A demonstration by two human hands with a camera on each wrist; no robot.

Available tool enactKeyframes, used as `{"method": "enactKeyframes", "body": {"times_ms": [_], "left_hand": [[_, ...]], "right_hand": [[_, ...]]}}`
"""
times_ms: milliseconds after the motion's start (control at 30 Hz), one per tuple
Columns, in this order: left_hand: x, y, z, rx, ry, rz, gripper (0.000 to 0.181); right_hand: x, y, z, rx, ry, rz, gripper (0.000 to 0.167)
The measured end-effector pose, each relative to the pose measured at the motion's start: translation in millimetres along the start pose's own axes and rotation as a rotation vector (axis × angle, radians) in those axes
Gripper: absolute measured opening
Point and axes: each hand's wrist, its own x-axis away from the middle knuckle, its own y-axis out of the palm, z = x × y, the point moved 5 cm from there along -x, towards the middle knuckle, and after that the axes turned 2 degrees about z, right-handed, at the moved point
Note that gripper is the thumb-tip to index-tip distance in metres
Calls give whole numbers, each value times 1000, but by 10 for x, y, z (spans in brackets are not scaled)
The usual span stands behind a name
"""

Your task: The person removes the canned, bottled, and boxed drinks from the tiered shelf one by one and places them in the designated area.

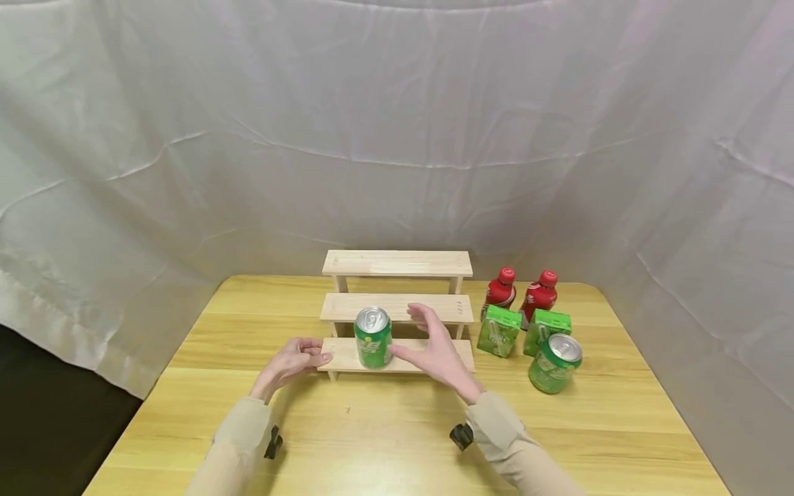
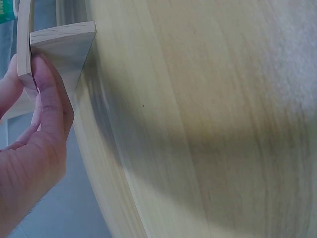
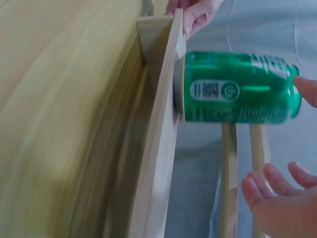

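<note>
A green soda can (image 1: pixel 373 339) stands upright on the lowest step of a three-step wooden shelf (image 1: pixel 428 355). My left hand (image 1: pixel 296 359) pinches the left end of that step, thumb on top and fingers beneath, as the left wrist view shows on the board's end (image 2: pixel 24 54). My right hand (image 1: pixel 437 346) is just right of the can, its fingers spread and held away from it. In the right wrist view the thumb (image 3: pixel 308 90) overlaps the upper end of the can (image 3: pixel 233 88); whether it touches, I cannot tell.
Right of the shelf, two red bottles (image 1: pixel 500 292) stand at the back, with two green drink cartons (image 1: pixel 499 332) before them. A second green can (image 1: pixel 554 365) stands in front of the right carton. Grey cloth (image 1: pixel 397 138) hangs behind the wooden table (image 1: pixel 372 441).
</note>
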Motion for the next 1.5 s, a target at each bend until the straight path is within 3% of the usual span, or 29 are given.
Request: {"method": "enactKeyframes", "body": {"times_ms": [400, 633, 1033, 1500], "left_hand": [[2, -18, -8, -28, 5, 4, 61], [2, -11, -6, -16, 10, -12, 59], [-3, -9, -6, -6, 12, -26, 59], [6, -3, 12, -31, -2, -13, 60]], "right_hand": [[-164, 335, -103, -72, -7, -117, 83], [-205, 429, -103, -19, -3, -134, 80], [-266, 473, -137, 12, -31, -123, 73], [-254, 385, -219, 54, -72, -74, 65]]}}
